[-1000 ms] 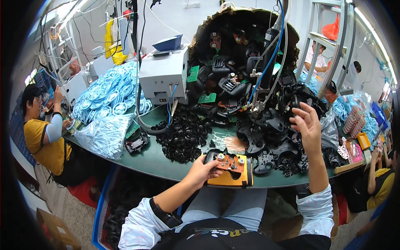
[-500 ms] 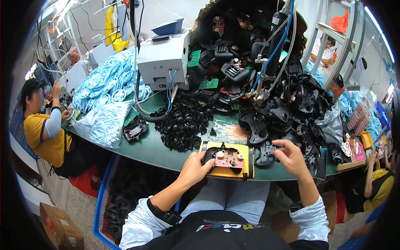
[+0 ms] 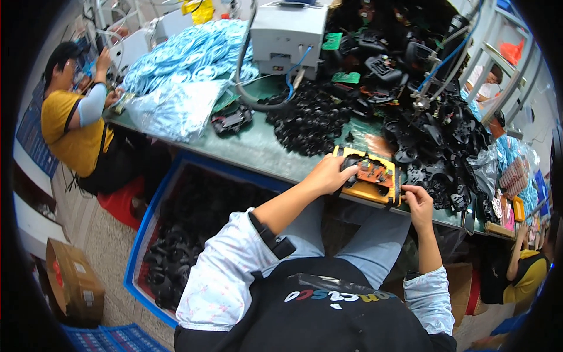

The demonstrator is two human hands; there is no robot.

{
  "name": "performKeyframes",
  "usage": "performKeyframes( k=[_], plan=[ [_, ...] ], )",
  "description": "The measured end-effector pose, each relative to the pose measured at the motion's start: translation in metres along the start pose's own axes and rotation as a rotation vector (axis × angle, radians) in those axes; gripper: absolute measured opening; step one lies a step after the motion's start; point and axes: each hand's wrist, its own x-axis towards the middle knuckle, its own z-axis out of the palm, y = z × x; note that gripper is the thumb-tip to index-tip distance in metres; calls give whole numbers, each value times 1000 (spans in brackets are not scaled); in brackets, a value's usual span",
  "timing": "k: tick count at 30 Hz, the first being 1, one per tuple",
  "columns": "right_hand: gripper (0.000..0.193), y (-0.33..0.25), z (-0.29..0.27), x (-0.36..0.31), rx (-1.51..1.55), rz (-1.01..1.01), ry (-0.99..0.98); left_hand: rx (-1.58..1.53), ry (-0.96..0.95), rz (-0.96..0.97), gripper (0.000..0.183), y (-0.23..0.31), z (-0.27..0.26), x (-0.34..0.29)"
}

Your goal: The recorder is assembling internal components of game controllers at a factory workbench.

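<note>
A yellow work fixture [image 3: 360, 190] with dark bands sits at the bench's front edge, bearing a black game controller shell [image 3: 350, 162] with a reddish-brown circuit board [image 3: 376, 172] in it. My left hand [image 3: 331, 176] grips the shell's left side, its thumb by the board's left end. At the fixture's right edge, my right hand [image 3: 418, 202] has its fingers bent and drawn together; whatever is between the fingertips is too small to make out. Several black controller shells [image 3: 431, 176] lie heaped just beyond the right hand.
Small black caps [image 3: 311, 120] are piled beyond the fixture, near a grey box-shaped machine [image 3: 287, 38]. Light-blue rings [image 3: 187, 53] cover the far left bench. A blue-rimmed bin [image 3: 153, 211] of black parts stands below. One co-worker [image 3: 76, 123] sits left, another [image 3: 522, 273] right.
My right hand has come from the loose shell on the right to the fixture's right edge. My left hand stays on the controller shell. The whole view has swung and tilted downward.
</note>
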Motion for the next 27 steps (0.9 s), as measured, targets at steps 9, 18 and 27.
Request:
performKeyframes(
  k=[9, 18, 27],
  plan=[
    [15, 2, 5, -9, -30, 14, 28, -74, -87, -36, 33, -8, -2, -3],
    [14, 0, 8, -9, 38, 28, 118, -113, -111, -6, 30, 6, -10, -2],
    [13, -16, 10, -10, -89, 92, 159, -65, -69, -33, 36, 5, -11, -22]
  ],
)
